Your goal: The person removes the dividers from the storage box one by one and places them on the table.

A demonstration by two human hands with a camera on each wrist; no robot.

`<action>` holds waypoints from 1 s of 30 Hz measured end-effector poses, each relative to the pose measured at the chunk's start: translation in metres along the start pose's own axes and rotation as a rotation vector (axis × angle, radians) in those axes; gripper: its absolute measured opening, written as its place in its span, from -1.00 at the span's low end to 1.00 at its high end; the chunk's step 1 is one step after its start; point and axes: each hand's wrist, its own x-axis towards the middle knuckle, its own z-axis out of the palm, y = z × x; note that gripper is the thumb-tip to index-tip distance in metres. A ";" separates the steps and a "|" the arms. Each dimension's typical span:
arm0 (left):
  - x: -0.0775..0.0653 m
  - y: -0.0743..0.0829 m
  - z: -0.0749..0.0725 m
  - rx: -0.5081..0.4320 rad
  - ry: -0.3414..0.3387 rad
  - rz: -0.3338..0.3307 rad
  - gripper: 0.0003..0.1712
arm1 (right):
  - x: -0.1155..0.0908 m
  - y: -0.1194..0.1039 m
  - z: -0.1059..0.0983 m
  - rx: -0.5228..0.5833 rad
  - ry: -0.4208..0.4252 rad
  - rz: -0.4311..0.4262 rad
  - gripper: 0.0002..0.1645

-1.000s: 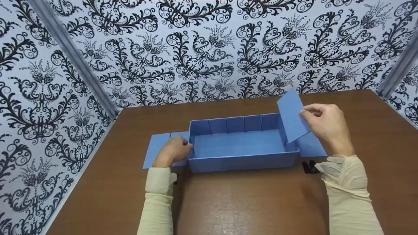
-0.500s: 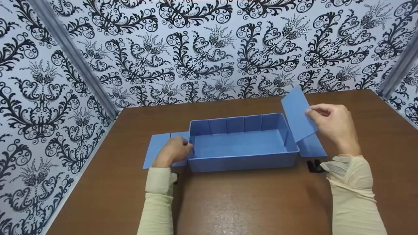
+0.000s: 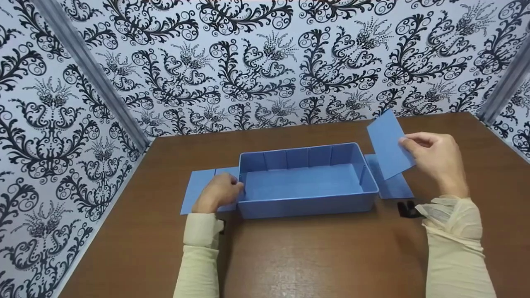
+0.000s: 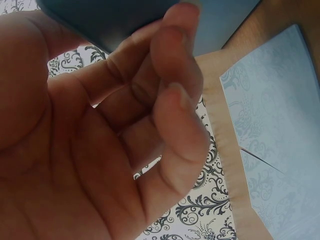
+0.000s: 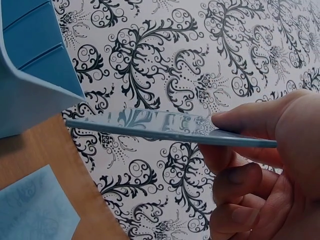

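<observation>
An open blue plastic bin (image 3: 306, 182) sits on the table, its long side facing me. My left hand (image 3: 221, 188) grips its left end wall; in the left wrist view the fingers curl at the dark wall (image 4: 110, 17). To the right of the bin, my right hand (image 3: 439, 159) pinches a thin blue divider panel (image 3: 389, 145) between thumb and fingers, raised and tilted. In the right wrist view this panel (image 5: 170, 132) appears nearly edge-on, with a glossy upper face. Another blue panel (image 3: 398, 188) lies flat beneath it, beside the bin's right end.
Flat blue panels (image 3: 196, 188) lie on the table left of the bin, partly covered by my left hand. The brown wooden table (image 3: 306, 256) reaches back to a black-and-white patterned wall (image 3: 265, 82). Black wrist mounts (image 3: 408, 210) show under the bandaged sleeves.
My right hand has moved to the right with the panel, from over the bin's right end to outside it, uncovering that end wall. My left hand stays on the bin.
</observation>
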 end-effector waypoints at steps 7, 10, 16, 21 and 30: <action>-0.002 0.001 0.000 0.001 0.011 0.001 -0.60 | 0.001 0.006 -0.004 0.009 -0.018 0.042 -0.46; -0.002 0.001 0.000 -0.001 0.013 0.000 -0.60 | 0.001 0.010 -0.005 0.027 -0.017 0.043 -0.46; -0.001 0.000 0.000 -0.007 0.011 0.012 -0.60 | 0.000 0.020 -0.006 0.039 -0.038 0.046 -0.43; 0.000 -0.001 0.000 0.020 0.026 0.056 -0.54 | 0.000 0.028 -0.007 0.057 -0.059 0.090 -0.39; -0.001 0.000 -0.001 0.012 0.019 0.033 -0.57 | 0.003 0.045 -0.010 0.053 -0.078 0.167 -0.34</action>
